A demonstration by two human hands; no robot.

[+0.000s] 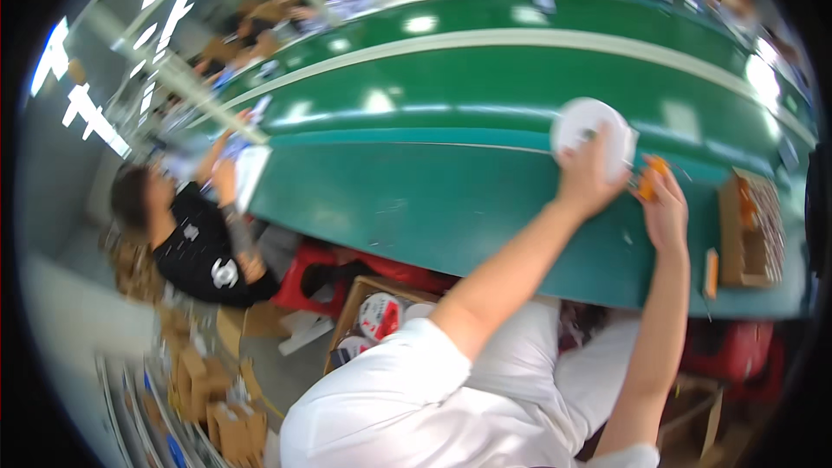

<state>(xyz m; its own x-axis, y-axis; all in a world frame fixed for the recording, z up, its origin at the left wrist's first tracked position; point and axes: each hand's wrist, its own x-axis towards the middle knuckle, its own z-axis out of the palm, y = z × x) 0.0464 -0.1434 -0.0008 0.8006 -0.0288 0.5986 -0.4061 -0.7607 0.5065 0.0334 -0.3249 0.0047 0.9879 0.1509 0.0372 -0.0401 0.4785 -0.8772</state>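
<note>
My left hand [591,172] is closed on a white round disc-shaped object [579,121], raised over the far edge of the green work table [407,199]. Its fingers lie across the disc's face, around a small dark spot near the middle. Close beside it on the right, my right hand [666,212] grips a small orange tool [652,178]. A thin shaft seems to stick out of it, but motion blur hides its exact kind. Another orange-handled tool [711,273] with a thin shaft lies on the table, right of my right forearm.
An open cardboard box [732,234] holding many small pieces stands at the table's right end. Beyond the table runs a green conveyor belt [468,78]. Under the table, a carton [347,321] holds round labelled containers. A person in black [204,247] sits at the left; others work across the belt.
</note>
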